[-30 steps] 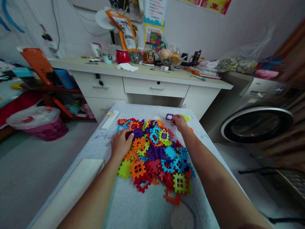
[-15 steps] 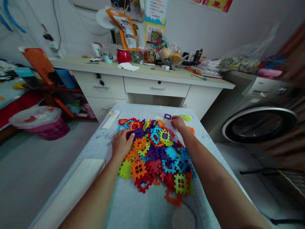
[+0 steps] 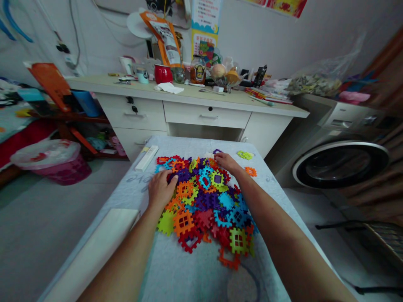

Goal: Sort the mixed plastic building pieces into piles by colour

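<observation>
A heap of interlocking plastic puzzle blocks (image 3: 208, 201) in orange, purple, red, blue and lime green lies on the cloth-covered table. Resting against the heap's left edge is my left hand (image 3: 161, 188), open, with its thumb spread from the fingers beside purple and orange blocks. My right hand (image 3: 225, 162) reaches over the far edge of the heap, its fingers slightly bent and apart, with no block visible in them. Just beyond its fingertips sits a purple frame block (image 3: 217, 151), partly hidden. A lime block (image 3: 244, 155) and an orange block (image 3: 251, 171) lie apart on the right.
A long white box (image 3: 146, 158) lies at the table's far left, and a white panel (image 3: 103, 243) runs along the near left. Behind stands a white desk (image 3: 204, 98) with jars and cups. A washing machine (image 3: 340, 138) stands right, a pink bin (image 3: 59, 163) left.
My right hand has moved left, from beside the lime block to the heap's far edge. The purple frame block has shifted slightly left and away. My left hand has stayed put.
</observation>
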Action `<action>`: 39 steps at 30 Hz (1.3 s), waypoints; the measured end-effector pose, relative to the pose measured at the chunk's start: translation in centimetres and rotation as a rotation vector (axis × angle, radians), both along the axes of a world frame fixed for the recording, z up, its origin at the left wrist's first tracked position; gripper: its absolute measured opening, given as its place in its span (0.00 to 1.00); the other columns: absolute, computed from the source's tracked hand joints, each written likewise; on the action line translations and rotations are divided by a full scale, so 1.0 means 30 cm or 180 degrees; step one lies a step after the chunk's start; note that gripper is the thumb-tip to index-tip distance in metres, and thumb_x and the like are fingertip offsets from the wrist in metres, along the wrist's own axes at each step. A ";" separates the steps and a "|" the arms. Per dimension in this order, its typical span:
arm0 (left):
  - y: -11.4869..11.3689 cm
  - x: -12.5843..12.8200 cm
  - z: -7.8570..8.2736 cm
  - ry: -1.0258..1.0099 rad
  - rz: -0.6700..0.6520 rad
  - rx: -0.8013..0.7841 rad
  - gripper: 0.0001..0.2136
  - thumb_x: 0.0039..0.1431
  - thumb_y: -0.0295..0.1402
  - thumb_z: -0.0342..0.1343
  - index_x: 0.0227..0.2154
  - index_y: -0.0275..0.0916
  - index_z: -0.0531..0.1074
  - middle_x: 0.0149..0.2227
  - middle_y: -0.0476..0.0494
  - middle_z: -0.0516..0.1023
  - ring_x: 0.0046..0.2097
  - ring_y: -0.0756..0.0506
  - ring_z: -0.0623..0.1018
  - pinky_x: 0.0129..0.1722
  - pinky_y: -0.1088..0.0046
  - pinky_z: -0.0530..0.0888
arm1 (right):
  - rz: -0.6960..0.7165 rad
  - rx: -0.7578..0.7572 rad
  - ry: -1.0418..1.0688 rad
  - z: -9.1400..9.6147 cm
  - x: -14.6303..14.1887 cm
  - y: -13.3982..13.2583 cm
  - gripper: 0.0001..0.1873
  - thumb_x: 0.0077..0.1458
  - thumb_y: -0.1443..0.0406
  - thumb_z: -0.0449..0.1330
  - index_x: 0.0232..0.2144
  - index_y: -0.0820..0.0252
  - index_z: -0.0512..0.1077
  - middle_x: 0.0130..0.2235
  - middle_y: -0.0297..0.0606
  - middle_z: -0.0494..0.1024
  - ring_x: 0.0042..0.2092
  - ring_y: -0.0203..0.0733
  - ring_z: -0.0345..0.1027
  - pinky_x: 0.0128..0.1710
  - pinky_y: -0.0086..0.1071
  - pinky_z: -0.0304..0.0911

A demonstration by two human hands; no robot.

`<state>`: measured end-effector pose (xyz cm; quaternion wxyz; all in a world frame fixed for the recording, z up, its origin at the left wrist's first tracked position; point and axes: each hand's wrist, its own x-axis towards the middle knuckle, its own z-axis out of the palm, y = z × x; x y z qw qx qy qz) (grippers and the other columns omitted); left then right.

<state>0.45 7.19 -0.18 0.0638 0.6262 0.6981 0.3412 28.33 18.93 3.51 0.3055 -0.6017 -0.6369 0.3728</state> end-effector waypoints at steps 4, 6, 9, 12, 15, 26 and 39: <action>0.006 -0.010 -0.011 -0.0418 0.0026 0.0193 0.18 0.60 0.44 0.51 0.49 0.42 0.70 0.52 0.39 0.73 0.56 0.38 0.71 0.60 0.56 0.65 | 0.0461 0.0114 -0.0437 0.020 -0.027 -0.023 0.13 0.53 0.66 0.55 0.38 0.59 0.78 0.32 0.34 0.77 0.34 0.37 0.68 0.36 0.29 0.63; 0.009 -0.017 -0.014 -0.0684 0.0083 0.0321 0.19 0.59 0.44 0.52 0.50 0.42 0.69 0.55 0.38 0.69 0.59 0.39 0.68 0.62 0.59 0.63 | 0.0486 0.0075 -0.0484 0.036 -0.032 -0.040 0.13 0.52 0.68 0.55 0.37 0.60 0.78 0.30 0.33 0.76 0.32 0.36 0.67 0.36 0.28 0.62; 0.011 -0.024 -0.014 -0.0882 0.0107 0.0382 0.20 0.58 0.44 0.54 0.50 0.42 0.69 0.56 0.38 0.66 0.62 0.40 0.66 0.65 0.60 0.61 | 0.0428 0.0017 -0.0409 0.064 -0.028 -0.071 0.14 0.50 0.72 0.55 0.38 0.60 0.78 0.27 0.32 0.74 0.29 0.33 0.64 0.32 0.27 0.60; 0.011 -0.026 -0.012 -0.0903 0.0032 0.0363 0.18 0.57 0.44 0.54 0.48 0.42 0.70 0.55 0.38 0.66 0.61 0.39 0.67 0.65 0.60 0.61 | 0.0487 -0.0006 -0.0110 0.096 -0.013 -0.108 0.13 0.50 0.71 0.57 0.37 0.60 0.77 0.28 0.31 0.75 0.28 0.32 0.63 0.29 0.25 0.59; 0.013 -0.028 -0.014 -0.0858 -0.0012 0.0336 0.18 0.57 0.45 0.54 0.47 0.42 0.71 0.54 0.39 0.68 0.60 0.39 0.68 0.64 0.59 0.63 | 0.0673 -0.0033 0.0390 0.127 0.008 -0.160 0.09 0.49 0.69 0.59 0.35 0.60 0.75 0.32 0.32 0.77 0.31 0.33 0.67 0.32 0.26 0.63; 0.019 -0.028 -0.026 -0.0709 -0.0052 0.0280 0.18 0.57 0.46 0.53 0.47 0.42 0.72 0.52 0.39 0.72 0.57 0.39 0.71 0.61 0.59 0.65 | 0.0614 -0.0055 0.1319 0.127 0.082 -0.270 0.12 0.51 0.58 0.61 0.34 0.60 0.72 0.35 0.39 0.79 0.34 0.38 0.72 0.37 0.32 0.67; 0.015 -0.026 -0.006 -0.1028 -0.0076 0.0316 0.19 0.59 0.47 0.51 0.47 0.42 0.71 0.53 0.40 0.71 0.58 0.40 0.70 0.62 0.60 0.64 | 0.0644 0.0266 0.0302 -0.048 -0.046 -0.113 0.25 0.60 0.48 0.54 0.48 0.57 0.75 0.55 0.40 0.75 0.59 0.46 0.65 0.62 0.41 0.55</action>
